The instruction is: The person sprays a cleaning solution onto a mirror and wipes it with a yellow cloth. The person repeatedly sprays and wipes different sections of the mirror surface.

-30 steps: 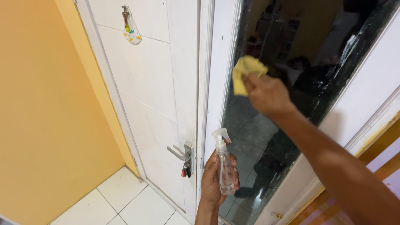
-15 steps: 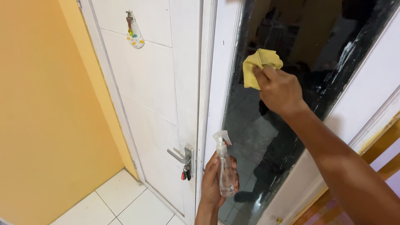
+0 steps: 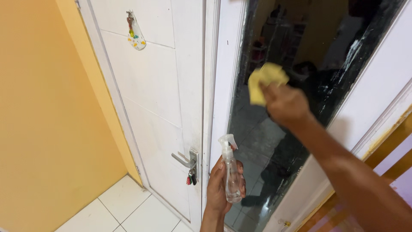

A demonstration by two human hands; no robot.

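Note:
My right hand [image 3: 285,104] presses a crumpled yellow cloth [image 3: 263,81] against a tall mirror [image 3: 274,141] set in a white frame; hand and cloth are blurred by motion. The mirror glass is dark and has white smears near its right edge. Lower down, my left hand [image 3: 219,189] holds a small clear spray bottle [image 3: 230,172] upright in front of the mirror's left edge, its white trigger nozzle on top.
A white door [image 3: 154,90] stands left of the mirror, with a metal handle [image 3: 185,160] and keys [image 3: 190,177] hanging from the lock. A small patterned ornament [image 3: 134,31] hangs high on the door. An orange wall [image 3: 47,116] is at left, white floor tiles [image 3: 124,206] below.
My right hand swept the cloth across the glass, first right and up, now back left and slightly down. The left hand with the bottle stayed about where it was.

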